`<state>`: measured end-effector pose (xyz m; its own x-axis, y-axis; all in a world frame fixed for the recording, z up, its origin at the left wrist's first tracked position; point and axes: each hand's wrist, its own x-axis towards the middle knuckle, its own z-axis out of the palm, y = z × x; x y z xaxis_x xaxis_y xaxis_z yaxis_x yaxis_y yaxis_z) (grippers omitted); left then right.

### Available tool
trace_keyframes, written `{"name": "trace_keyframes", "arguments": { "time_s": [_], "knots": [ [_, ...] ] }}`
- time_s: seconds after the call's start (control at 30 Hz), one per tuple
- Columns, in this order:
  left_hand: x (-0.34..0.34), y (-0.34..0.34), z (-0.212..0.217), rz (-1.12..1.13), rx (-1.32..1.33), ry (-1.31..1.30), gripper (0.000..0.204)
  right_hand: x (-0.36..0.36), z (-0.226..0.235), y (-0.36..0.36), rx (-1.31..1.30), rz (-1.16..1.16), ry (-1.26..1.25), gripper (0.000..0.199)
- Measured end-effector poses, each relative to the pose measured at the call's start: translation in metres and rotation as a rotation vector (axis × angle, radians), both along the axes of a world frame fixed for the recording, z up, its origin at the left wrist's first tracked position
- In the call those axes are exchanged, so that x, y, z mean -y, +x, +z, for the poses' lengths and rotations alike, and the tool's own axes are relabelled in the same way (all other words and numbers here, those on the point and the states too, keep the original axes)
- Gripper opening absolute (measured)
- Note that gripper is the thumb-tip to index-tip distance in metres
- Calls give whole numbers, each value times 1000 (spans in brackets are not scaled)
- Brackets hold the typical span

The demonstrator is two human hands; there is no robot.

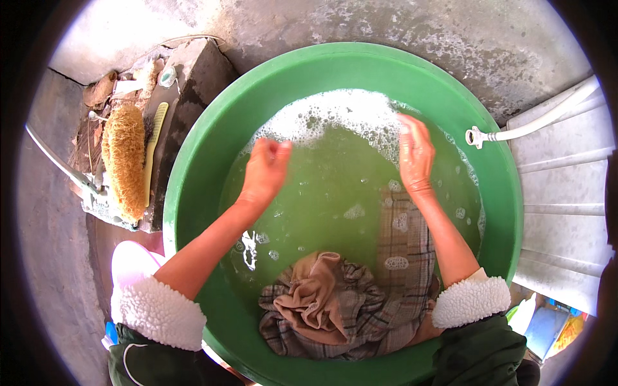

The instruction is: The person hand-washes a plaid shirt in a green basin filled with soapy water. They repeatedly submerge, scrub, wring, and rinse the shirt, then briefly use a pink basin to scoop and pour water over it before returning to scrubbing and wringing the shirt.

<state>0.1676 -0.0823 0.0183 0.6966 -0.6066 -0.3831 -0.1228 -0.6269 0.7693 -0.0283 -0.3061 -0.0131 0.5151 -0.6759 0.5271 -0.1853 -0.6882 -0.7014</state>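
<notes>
head camera looks straight down, close over the green basin [193, 186].

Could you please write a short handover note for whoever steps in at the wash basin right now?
Left hand: above the soapy water, fingers loosely curled, holding nothing visible.
Right hand: open, at the edge of the foam, holding nothing.
Green basin: filled with greenish soapy water.
Plaid cloth and a tan cloth lie bunched at the near rim, partly in the water.
Loofah and a yellow brush sit on the ledge to the left; a white hose ends near the right rim.
Done: the clothes are wet and soaped. Left, likely: scrubbing, rinsing, wringing.
</notes>
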Motion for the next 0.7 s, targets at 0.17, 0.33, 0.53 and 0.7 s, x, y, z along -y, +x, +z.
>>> {"name": "trace_keyframes", "arguments": {
  "time_s": [0.17,0.33,0.53,0.7],
  "knots": [
    [-23,0,-11,640,-649,-219,83,17,-32,8,98,-356,164,34],
    [3,7,-30,773,-889,-424,85,11,-56,50,188,-310,173,38],
    [49,5,-35,866,-1072,-559,79,-5,-58,114,355,-288,288,40],
    [68,13,-43,743,-1165,-750,74,-28,-60,152,430,-279,439,38]
  ]
}}
